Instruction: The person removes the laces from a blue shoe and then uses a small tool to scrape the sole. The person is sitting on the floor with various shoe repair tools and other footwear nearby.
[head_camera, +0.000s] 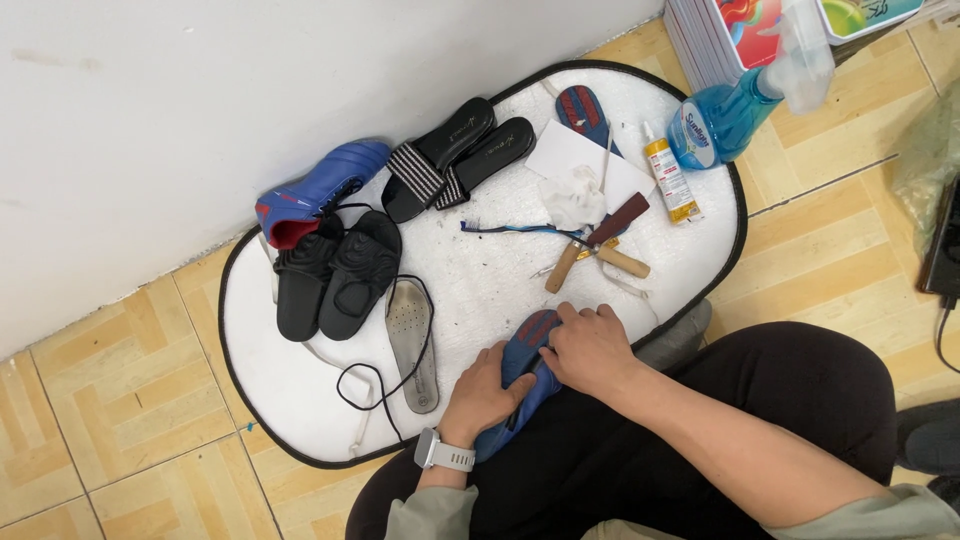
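Observation:
My left hand (487, 393), with a white watch on its wrist, grips the side of a blue shoe (531, 336) that lies sole-up at the near edge of a white oval mat (300, 400), partly over my lap. My right hand (591, 350) presses down on the same shoe from the right, fingers curled over its edge. Most of the shoe is hidden under both hands. A grey insole (412, 340) lies just left of my left hand, with a black lace (372, 385) looped around it.
On the mat are a second blue shoe (320, 188), black sandals (337, 272), striped slides (455, 155), a blue insole (583, 107), paper and cloth (572, 195), wooden-handled tools (598, 250) and a glue tube (670, 180). A blue spray bottle (728, 112) and stacked books (715, 35) stand at the back right.

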